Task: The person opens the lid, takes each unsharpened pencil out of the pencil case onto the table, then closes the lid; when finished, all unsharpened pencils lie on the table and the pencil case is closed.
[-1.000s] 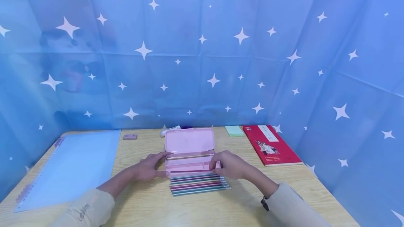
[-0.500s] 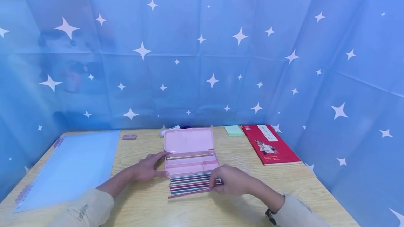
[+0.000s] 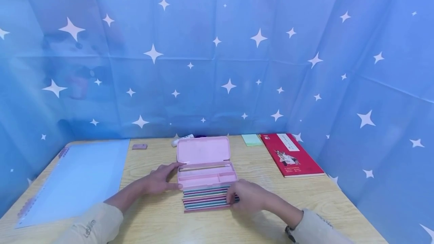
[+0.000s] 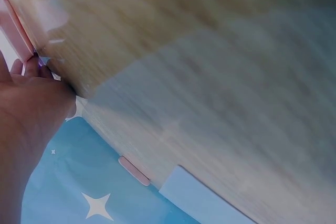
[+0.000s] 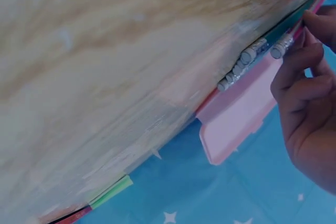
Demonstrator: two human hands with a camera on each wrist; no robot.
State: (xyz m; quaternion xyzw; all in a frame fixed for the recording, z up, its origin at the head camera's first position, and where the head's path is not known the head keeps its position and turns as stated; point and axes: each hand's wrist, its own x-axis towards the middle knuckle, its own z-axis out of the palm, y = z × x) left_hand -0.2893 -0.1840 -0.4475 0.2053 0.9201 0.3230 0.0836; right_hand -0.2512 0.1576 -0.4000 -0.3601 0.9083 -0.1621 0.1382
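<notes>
A pink pencil case lies with its lid up in the middle of the table. In its rear compartment is one gold-toned pencil. My left hand touches the case's left side, thumb and fingers spread along it. In front of the case, several coloured pencils lie side by side. My right hand pinches a pinkish-red pencil near its eraser end, along the near side of that row. The right wrist view shows the held pencil's white eraser beside the others' erasers.
A large pale blue spiral-bound sheet covers the table's left part. A small mauve eraser and a white tube lie at the back. Green sticky notes and a red book are at the right.
My right hand has carried the pinkish-red pencil from over the case's front edge to the near side of the row, then drawn it up against the row. The left hand stays.
</notes>
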